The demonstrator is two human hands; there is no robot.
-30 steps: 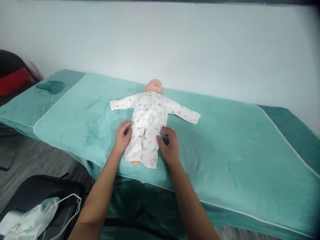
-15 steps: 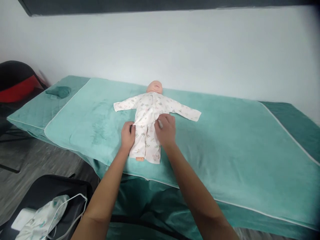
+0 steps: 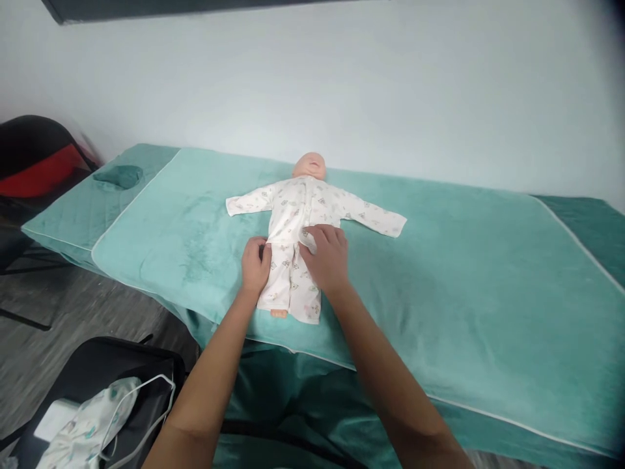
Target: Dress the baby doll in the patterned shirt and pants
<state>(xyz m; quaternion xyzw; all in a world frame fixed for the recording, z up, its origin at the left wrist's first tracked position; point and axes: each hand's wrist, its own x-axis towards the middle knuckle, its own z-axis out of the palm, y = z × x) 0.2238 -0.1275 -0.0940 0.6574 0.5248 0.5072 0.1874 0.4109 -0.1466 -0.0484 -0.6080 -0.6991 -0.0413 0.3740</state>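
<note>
A baby doll (image 3: 310, 167) lies on its back on the green-covered bed, its head toward the wall. It wears a white printed baby shirt (image 3: 293, 207) with both sleeves spread wide, and matching trousers (image 3: 279, 280). One small foot (image 3: 278, 313) peeks from a trouser leg. My left hand (image 3: 256, 266) is closed at the shirt's lower left corner, pinching the hem by the trousers' waist. My right hand (image 3: 328, 257) is curled over the front of the shirt near the middle of the hem, thumb and fingers pinching its cloth.
The bed (image 3: 463, 280) runs along a white wall and has a face hole (image 3: 120, 177) at its left end. On a black chair (image 3: 112, 355) at lower left lie a printed cloth (image 3: 92, 430), a white box-like item (image 3: 55, 420) and a white cable (image 3: 163, 378). Another chair (image 3: 39, 156) stands behind.
My right hand has shifted slightly left across the shirt front, over the hem's middle. The left hand keeps its place at the hem. The whole view has moved a little.
</note>
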